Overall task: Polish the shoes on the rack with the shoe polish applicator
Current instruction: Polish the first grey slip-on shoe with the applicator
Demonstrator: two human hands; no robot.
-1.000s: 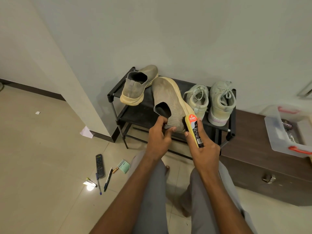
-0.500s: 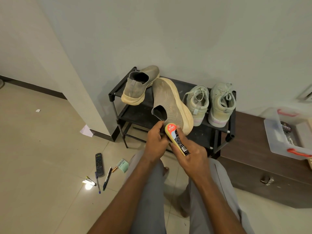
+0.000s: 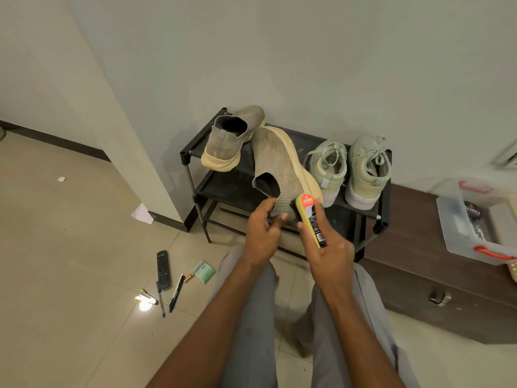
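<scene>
I see my left hand (image 3: 263,231) pinching the heel end of a grey knit slip-on shoe (image 3: 275,166), thumb on the collar beside the dark opening and fingers curled under the heel. The shoe is tipped on its side, its cream sole facing right and its toe pointing toward the wall, over the top shelf of the black shoe rack (image 3: 193,159). My right hand (image 3: 330,247) is wrapped around the shoe polish applicator (image 3: 310,219), a yellow bottle with a red and black label, held tilted with its top end touching the shoe's heel next to the sole. On the rack, a matching slip-on shoe (image 3: 232,141) stands at the left end, heel toward me, and 2 pale lace-up sneakers (image 3: 349,166) sit side by side at the right end. To the right, a dark wooden chest (image 3: 419,264) carries a clear plastic bin (image 3: 458,225) with red handles. On the tiled floor to the left lie a remote control (image 3: 163,270), 2 pens (image 3: 169,294) and a small green packet (image 3: 205,271).
</scene>
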